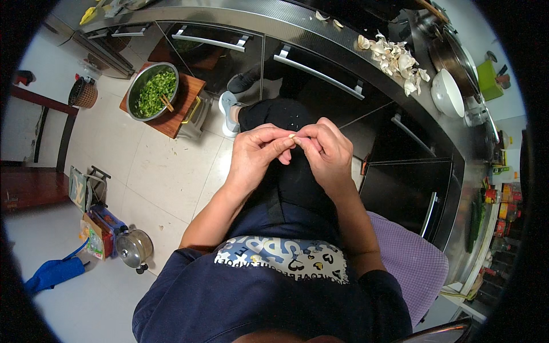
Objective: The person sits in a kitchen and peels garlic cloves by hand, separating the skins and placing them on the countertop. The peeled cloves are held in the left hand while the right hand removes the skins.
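My left hand (pixel 261 150) and my right hand (pixel 326 148) meet over my lap, thumbs and index fingertips pinching a small pale garlic clove (pixel 292 136) between them. Most of the clove is hidden by the fingers. Small white specks lie on my dark trouser leg just beyond the fingertips. A heap of garlic skins and heads (pixel 399 60) lies on the counter at the upper right, with a few loose skins (pixel 321 16) farther left along its edge.
A metal bowl (pixel 136 107) of chopped greens (pixel 156 92) with wooden chopsticks (pixel 166 103) stands on a wooden board (pixel 195 88) over a stool. Black cabinets with metal handles (pixel 319 72) run ahead. A white bowl (pixel 446 93) and pan stand right; a lidded pot (pixel 134 248) sits lower left.
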### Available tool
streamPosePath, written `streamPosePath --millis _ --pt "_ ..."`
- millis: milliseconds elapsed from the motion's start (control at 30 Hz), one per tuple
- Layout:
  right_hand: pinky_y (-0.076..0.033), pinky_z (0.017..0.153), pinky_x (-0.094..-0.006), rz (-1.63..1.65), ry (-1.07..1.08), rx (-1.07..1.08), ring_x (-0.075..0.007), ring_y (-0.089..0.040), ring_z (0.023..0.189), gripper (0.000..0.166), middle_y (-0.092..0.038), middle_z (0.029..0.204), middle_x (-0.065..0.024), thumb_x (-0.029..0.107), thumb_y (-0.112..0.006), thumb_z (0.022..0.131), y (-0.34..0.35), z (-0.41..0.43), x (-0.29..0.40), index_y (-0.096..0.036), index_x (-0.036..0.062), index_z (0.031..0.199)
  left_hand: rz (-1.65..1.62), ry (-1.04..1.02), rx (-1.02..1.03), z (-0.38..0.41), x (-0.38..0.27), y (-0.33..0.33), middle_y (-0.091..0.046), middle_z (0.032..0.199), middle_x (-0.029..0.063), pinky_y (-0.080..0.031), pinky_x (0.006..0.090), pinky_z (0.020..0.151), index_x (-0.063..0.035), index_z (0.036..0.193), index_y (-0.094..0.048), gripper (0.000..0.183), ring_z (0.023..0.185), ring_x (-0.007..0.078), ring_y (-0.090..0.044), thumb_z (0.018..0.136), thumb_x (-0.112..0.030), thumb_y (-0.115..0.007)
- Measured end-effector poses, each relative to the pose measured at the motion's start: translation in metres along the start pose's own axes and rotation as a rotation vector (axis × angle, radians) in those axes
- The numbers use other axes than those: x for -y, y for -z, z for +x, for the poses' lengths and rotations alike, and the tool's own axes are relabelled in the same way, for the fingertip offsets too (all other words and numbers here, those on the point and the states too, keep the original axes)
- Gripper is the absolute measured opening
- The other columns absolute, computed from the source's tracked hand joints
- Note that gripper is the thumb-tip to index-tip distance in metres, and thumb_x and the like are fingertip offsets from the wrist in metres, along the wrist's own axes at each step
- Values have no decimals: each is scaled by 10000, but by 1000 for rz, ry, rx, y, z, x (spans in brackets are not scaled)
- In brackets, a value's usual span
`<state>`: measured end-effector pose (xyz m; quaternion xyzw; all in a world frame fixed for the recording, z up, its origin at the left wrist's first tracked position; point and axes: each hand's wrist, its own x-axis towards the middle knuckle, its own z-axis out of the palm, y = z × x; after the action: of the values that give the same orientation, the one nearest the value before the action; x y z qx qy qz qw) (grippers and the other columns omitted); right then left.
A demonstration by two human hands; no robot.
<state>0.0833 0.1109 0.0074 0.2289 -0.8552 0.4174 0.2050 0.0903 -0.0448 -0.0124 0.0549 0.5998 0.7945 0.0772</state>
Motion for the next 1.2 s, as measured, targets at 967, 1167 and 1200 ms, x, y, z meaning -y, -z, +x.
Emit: streamPosePath --millis 967,1167,1200 --pt "-402 636 -170 794 -518 16 -32 -482 696 81 -541 794 10 -28 -583 820 -3 -7 -11 -527 26 796 -442 179 -92 7 10 -1 -653 831 110 -518 211 598 38 982 -636 172 648 108 -605 871 -85 -592" --pt "-438 676 -180 735 -540 41 -43 -542 751 79 -590 832 -15 -14 -554 847 -1 2 -12 -580 -21 921 -341 124 -92 8 9 -1 -628 848 76 -465 211 605 38 1014 -628 188 669 102 -559 859 -64 -595" --pt "-440 670 -181 690 -531 67 -43 -544 749 83 -595 833 -15 -10 -559 848 0 4 -10 -590 -24 923 -331 111 -92 7 9 0 -625 849 71 -459 209 601 37 1018 -629 191 667 99 -553 859 -64 -596"
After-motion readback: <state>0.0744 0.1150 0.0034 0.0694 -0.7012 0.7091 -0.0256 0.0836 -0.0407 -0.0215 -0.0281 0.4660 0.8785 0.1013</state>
